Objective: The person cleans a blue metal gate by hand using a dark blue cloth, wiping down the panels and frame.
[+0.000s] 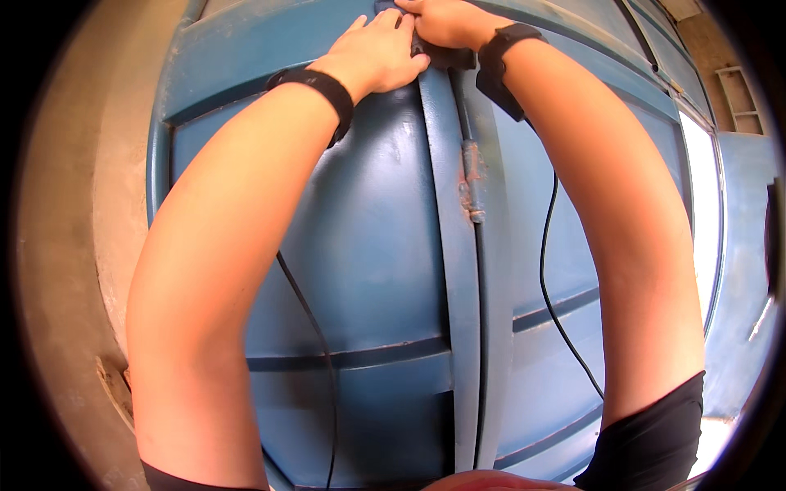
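Head view: the dangling black cable (543, 270) could snag on the rusty fitting (472, 176) if pulled sideways. The splayed left hand (381, 53) and bent right hand (449, 23) meet at a dark, bunched cloth-like piece (446, 56) high on the glossy blue door (368, 245); I cannot tell whether either grips it.

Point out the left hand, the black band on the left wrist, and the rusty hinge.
Left hand (378, 56): head view, back of the hand.
Black band (336, 92): head view, its strap.
Rusty hinge (472, 183): head view, its barrel.
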A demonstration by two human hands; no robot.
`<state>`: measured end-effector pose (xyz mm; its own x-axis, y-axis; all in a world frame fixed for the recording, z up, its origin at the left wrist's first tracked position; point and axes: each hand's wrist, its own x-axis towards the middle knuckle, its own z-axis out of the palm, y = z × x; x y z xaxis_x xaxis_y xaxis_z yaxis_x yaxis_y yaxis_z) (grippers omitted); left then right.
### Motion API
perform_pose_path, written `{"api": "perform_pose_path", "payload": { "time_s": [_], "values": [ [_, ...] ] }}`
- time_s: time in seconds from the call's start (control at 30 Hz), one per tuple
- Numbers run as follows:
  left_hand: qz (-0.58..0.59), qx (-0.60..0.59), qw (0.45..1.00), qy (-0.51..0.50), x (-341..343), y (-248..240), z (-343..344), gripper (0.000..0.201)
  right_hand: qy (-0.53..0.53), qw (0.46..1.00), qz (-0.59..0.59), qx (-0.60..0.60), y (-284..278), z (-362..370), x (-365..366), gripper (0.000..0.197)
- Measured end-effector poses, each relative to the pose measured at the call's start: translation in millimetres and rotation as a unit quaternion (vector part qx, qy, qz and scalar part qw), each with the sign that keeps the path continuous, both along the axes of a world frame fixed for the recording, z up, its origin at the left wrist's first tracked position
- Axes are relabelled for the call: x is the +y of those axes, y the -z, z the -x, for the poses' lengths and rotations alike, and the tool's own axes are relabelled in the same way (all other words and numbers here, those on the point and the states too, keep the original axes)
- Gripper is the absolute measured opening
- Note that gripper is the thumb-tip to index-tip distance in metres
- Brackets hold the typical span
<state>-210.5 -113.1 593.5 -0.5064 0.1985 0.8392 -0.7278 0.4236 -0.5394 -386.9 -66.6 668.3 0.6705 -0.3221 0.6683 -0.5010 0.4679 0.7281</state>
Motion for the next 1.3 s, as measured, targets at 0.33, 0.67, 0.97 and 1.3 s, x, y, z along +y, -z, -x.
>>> {"api": "perform_pose_path", "payload": {
  "time_s": [0.33, 0.67, 0.97, 1.3],
  "values": [
    [0.038, 0.02, 0.998, 0.035, -9.9, -15.0, -23.3, 0.058, -0.008, 0.996, 0.008, -0.09, -12.5, -21.8, -16.8, 0.052],
    [0.052, 0.06, 0.996, -0.04, -32.3, 0.8, -125.0, 0.058, -0.061, 0.996, 0.013, -0.064, -11.3, -138.8, -58.8, 0.058],
    [0.048, 0.1, 0.979, -0.172, -55.7, 12.8, -241.9, 0.061, -0.102, 0.994, 0.045, -0.003, 2.6, -269.4, -100.8, 0.052],
    [0.048, 0.136, 0.98, -0.139, -99.0, 46.4, -348.0, 0.055, -0.253, 0.962, -0.018, -0.101, 35.9, -390.7, -129.3, 0.057]
  ]
}}
